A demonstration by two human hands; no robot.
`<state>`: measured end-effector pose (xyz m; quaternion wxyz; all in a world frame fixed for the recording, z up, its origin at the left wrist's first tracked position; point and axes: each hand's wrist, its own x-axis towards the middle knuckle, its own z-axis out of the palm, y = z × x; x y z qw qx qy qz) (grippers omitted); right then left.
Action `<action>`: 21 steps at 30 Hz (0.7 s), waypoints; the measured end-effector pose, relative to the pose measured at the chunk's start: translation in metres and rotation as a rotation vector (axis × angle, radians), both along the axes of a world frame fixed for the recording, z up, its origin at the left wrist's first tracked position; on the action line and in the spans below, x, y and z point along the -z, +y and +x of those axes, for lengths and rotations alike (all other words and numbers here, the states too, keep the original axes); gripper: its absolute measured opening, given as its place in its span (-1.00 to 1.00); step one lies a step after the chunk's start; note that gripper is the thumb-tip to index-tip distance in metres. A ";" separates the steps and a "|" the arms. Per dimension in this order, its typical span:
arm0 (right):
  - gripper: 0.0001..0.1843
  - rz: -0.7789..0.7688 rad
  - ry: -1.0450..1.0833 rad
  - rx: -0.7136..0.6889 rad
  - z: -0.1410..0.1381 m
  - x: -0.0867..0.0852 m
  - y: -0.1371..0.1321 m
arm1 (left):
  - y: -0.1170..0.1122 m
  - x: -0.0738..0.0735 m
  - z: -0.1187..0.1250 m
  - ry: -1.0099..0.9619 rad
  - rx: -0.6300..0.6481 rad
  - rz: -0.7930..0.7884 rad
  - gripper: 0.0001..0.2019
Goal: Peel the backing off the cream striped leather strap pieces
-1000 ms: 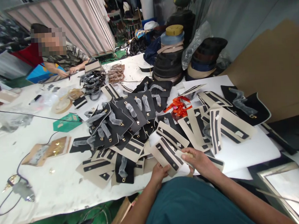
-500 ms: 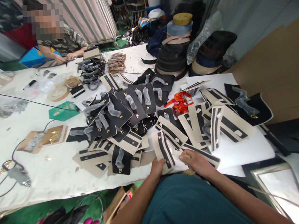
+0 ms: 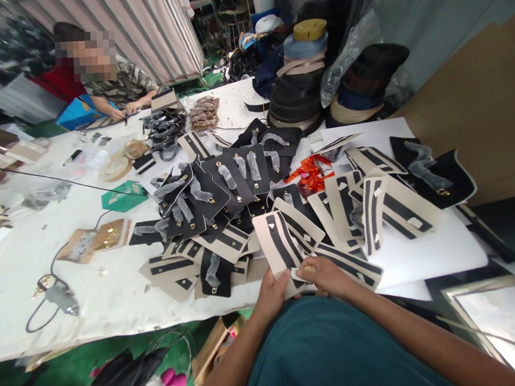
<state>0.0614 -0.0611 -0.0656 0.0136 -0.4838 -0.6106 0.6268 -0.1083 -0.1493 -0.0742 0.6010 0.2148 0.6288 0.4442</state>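
Note:
Close to my body, my left hand [image 3: 271, 295] grips the lower end of a beige panel with black strips [image 3: 269, 244], thumb on its face. A small white patch sits near the panel's top. My right hand [image 3: 324, 275] pinches a small white piece [image 3: 297, 275] against the panel's lower end, near my left thumb. What else its curled fingers hold is hidden. Just beyond lie more beige striped panels [image 3: 300, 228], several with white patches. To the left are black panels [image 3: 208, 192] with gold rings and plastic-wrapped straps.
Orange ribbon [image 3: 312, 173] lies among the panels. Rolls of webbing [image 3: 298, 93] stand at the back. A grey corded tool [image 3: 62, 298], a green piece [image 3: 123, 196] and tape rolls [image 3: 115, 165] are on the left. A co-worker [image 3: 124, 82] sits at the far left.
My left hand has raised and tilted the panel toward me. My right hand has brought the white piece from beside the panel onto its lower end.

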 end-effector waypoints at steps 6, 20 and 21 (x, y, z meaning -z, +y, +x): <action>-0.66 0.234 -0.042 -0.051 0.000 -0.008 0.004 | 0.022 -0.019 0.010 0.231 -0.089 0.089 -0.62; -0.68 0.655 0.142 -0.285 0.029 -0.064 -0.012 | 0.094 -0.018 0.046 0.211 -0.202 0.183 -0.63; -0.65 0.611 0.179 -0.236 0.032 -0.070 -0.013 | 0.106 -0.021 0.047 0.181 -0.184 0.198 -0.62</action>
